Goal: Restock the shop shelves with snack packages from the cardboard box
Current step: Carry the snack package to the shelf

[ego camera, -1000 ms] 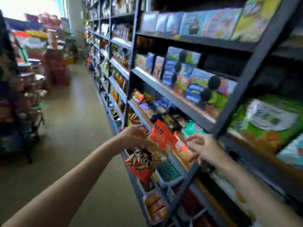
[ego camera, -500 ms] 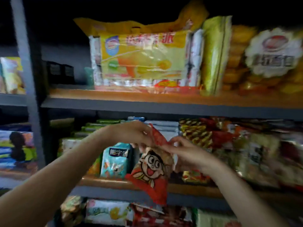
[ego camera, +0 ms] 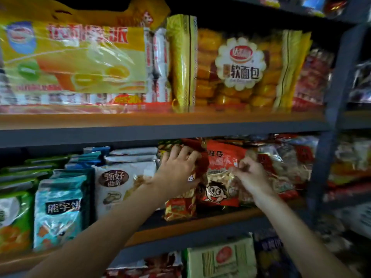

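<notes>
Both hands on red plastic snack bag with cartoon boy face (ego camera: 217, 181), standing upright on orange-topped middle shelf (ego camera: 192, 222). Left hand (ego camera: 176, 169) fingers spread, curled over bag's left top edge. Right hand (ego camera: 251, 173) fingers pinch bag's right side. White cookie pouch (ego camera: 120, 185) just left.
</notes>
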A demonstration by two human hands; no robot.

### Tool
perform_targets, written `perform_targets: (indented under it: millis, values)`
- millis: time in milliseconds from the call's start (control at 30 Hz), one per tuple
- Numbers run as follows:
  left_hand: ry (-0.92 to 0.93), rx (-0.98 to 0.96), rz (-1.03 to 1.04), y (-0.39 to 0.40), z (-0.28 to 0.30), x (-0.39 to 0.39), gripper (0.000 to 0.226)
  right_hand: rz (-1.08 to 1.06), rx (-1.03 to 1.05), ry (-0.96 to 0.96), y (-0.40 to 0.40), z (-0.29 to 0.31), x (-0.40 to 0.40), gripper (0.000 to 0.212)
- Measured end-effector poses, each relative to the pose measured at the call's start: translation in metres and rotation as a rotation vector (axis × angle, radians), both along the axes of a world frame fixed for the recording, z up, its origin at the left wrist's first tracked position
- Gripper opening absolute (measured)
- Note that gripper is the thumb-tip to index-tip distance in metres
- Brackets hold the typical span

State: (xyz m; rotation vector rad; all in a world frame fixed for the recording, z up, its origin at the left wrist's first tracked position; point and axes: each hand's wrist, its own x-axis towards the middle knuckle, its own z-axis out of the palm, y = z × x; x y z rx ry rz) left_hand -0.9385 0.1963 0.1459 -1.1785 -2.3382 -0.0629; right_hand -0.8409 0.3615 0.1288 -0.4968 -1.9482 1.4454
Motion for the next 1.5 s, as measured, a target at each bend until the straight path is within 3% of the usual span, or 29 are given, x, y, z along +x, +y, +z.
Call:
perform_targets:
  millis: [100,267,400,533,633,767,900,1100,1167,1300,1400,1500]
  values:
    - [0.097,-0.128,0.091,0.009,-0.021,0.002,0.073,-0.052,0.03,0.002,0.007,-0.014,-0.022,0.02]
    - [0.121,-0.161,0.222,0.002,-0.038,-0.01,0.061,-0.117,0.105,0.008,0.015,-0.018,-0.058,0.026]
    - [0.1,-0.197,0.318,-0.006,-0.05,-0.02,0.06,-0.026,0.396,-0.163,0.005,-0.033,-0.077,0.019]
    - [0.106,-0.192,0.313,-0.006,-0.053,-0.019,0.063,0.083,0.732,-0.417,-0.004,-0.049,-0.072,0.062]
    - [0.05,-0.159,0.334,-0.002,-0.052,-0.013,0.065,-0.007,0.952,-0.409,0.002,-0.048,-0.056,0.076]
    - [0.025,-0.166,0.402,0.005,-0.051,-0.011,0.075,0.126,1.036,-0.506,0.006,-0.05,-0.052,0.104]
    - [0.039,-0.137,0.423,0.014,-0.049,-0.005,0.07,0.218,1.185,-0.52,0.008,-0.053,-0.062,0.098]
    - [0.019,-0.111,0.414,0.019,-0.044,0.001,0.061,0.216,1.091,-0.803,0.016,-0.035,-0.08,0.107]
    - [0.05,-0.065,0.381,0.014,-0.046,0.002,0.056,0.191,1.079,-0.76,0.014,-0.031,-0.082,0.098]
    - [0.221,0.069,0.307,-0.017,-0.055,-0.003,0.027,0.021,1.103,-0.306,-0.009,-0.011,-0.064,0.067]
    - [0.295,0.111,0.336,-0.055,-0.063,-0.008,0.031,0.013,1.156,-0.119,-0.039,0.005,-0.054,0.057]
    - [0.27,0.127,0.43,-0.098,-0.069,-0.017,0.038,0.181,1.162,-0.052,-0.082,0.002,-0.062,0.057]
